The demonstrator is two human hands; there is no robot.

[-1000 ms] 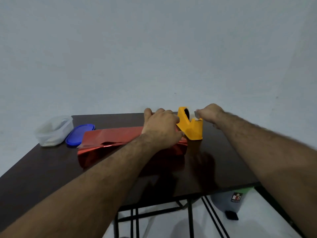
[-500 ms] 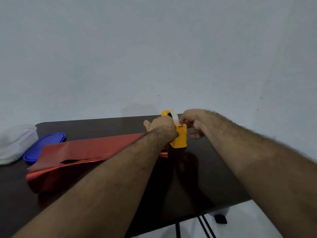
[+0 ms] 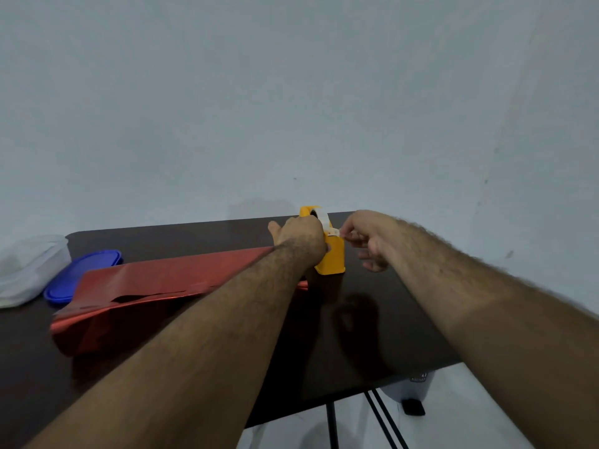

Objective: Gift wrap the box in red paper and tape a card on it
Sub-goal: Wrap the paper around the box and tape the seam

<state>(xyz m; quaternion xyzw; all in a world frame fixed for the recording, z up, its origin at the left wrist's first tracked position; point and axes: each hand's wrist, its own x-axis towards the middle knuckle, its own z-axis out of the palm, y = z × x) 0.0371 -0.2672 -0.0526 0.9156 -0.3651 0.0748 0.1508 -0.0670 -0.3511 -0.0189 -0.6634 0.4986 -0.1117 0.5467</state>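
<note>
Red-wrapped box (image 3: 136,296) was laid on the dark worktop (image 3: 356,335). Just beyond, the yellow tape dispenser (image 3: 332,257) was gripped by the left hand (image 3: 299,236), while the tape end (image 3: 334,233) was pinched by the right hand (image 3: 366,238). Farther left, a blue lid (image 3: 84,270) and a clear container (image 3: 29,267) were seen, contents unclear.

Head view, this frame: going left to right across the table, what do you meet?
Clear plastic container → blue lid → red wrapping paper → left hand → yellow tape dispenser → right hand.
</note>
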